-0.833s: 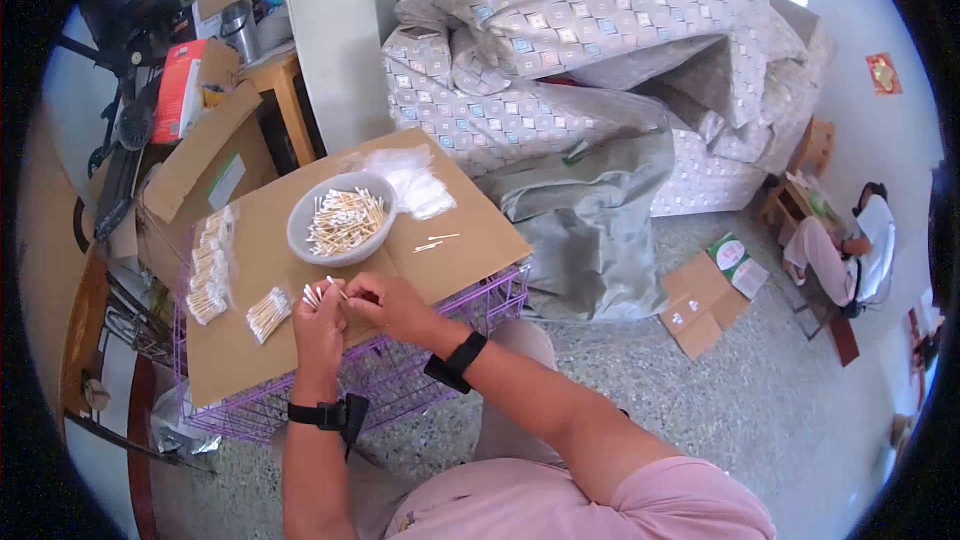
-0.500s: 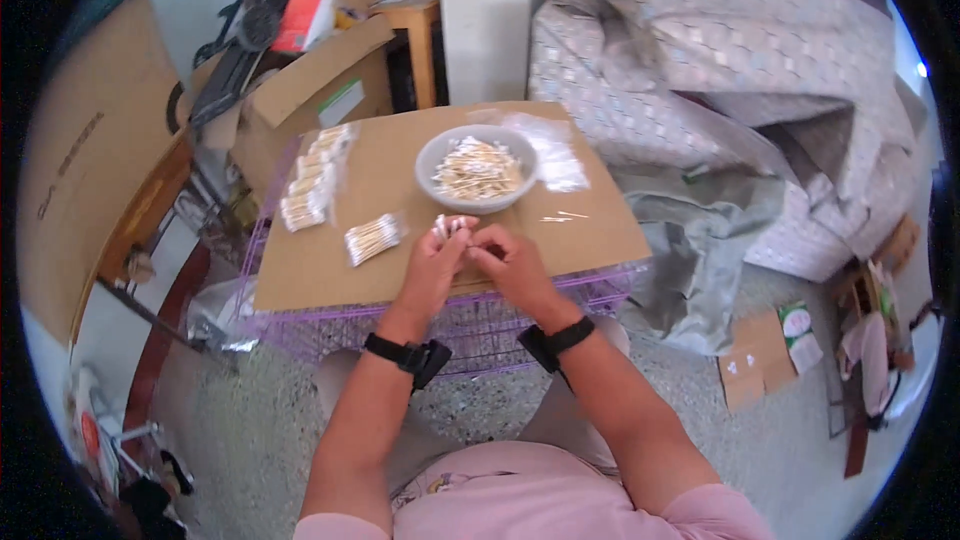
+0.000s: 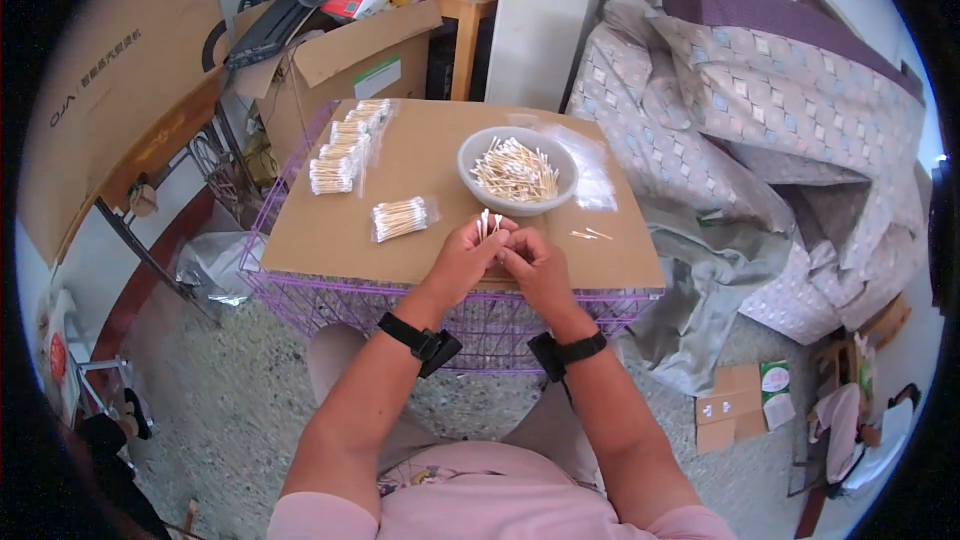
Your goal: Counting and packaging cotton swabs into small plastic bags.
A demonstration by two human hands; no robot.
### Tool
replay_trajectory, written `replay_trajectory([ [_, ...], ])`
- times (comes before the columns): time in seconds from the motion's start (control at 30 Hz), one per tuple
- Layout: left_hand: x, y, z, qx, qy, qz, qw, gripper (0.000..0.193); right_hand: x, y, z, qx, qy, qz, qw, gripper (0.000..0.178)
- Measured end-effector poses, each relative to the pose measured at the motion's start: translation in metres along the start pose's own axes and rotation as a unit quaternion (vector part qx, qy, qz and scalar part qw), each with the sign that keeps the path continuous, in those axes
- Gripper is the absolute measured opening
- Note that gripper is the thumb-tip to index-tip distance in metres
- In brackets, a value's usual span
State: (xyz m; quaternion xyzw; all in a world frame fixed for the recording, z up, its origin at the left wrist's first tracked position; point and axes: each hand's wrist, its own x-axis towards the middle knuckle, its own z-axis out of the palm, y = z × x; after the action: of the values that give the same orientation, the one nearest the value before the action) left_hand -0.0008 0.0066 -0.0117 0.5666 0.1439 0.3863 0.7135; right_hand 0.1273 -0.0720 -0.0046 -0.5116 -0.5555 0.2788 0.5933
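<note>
Several cotton swabs [image 3: 485, 223] stand up from the fingers of my left hand [image 3: 467, 252], which is closed round them. My right hand [image 3: 535, 262] meets it with thumb and fingers pinched at the swabs; what exactly lies in that pinch is hidden. Just beyond both hands is a pale round bowl [image 3: 467, 172] heaped with loose cotton swabs [image 3: 517, 170]. A clear bag of cotton swabs [image 3: 400, 219] lies to the left of my left hand. A few single swabs [image 3: 590, 234] rest on the cardboard to the right.
A cardboard sheet [image 3: 330, 240] covers a purple wire cage [image 3: 330, 300]. Filled swab bags [image 3: 345, 155] form a row along its left side. Empty clear bags [image 3: 592, 180] lie right of the bowl. Covered furniture [image 3: 790, 110] stands right, an open carton [image 3: 340, 60] behind left.
The whole view has shifted, so the table appears further right. Both hands stay together before the bowl, and the swabs in my left hand now show more upright.
</note>
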Motion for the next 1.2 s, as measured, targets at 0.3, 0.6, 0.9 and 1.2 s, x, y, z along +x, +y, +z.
replay_trajectory([
  [0.3, -0.003, 0.002, 0.003, -0.009, 0.026, 0.009, 1.0, 0.026, -0.003, 0.008, -0.005, -0.032, 0.05, 0.021, 0.998, 0.01],
  [0.6, -0.053, 0.029, 0.038, -0.244, -0.072, -0.116, 0.96, 0.027, -0.028, -0.034, -0.007, 0.147, 0.033, 0.016, 0.988, 0.043],
  [0.9, -0.123, 0.021, 0.047, -0.324, -0.149, -0.19, 0.915, 0.02, -0.074, -0.082, -0.001, 0.176, -0.189, 0.114, 0.959, 0.061],
  [1.2, -0.155, 0.01, 0.034, -0.275, -0.153, -0.247, 0.917, 0.023, -0.103, -0.091, 0.011, 0.112, -0.228, 0.118, 0.96, 0.056],
])
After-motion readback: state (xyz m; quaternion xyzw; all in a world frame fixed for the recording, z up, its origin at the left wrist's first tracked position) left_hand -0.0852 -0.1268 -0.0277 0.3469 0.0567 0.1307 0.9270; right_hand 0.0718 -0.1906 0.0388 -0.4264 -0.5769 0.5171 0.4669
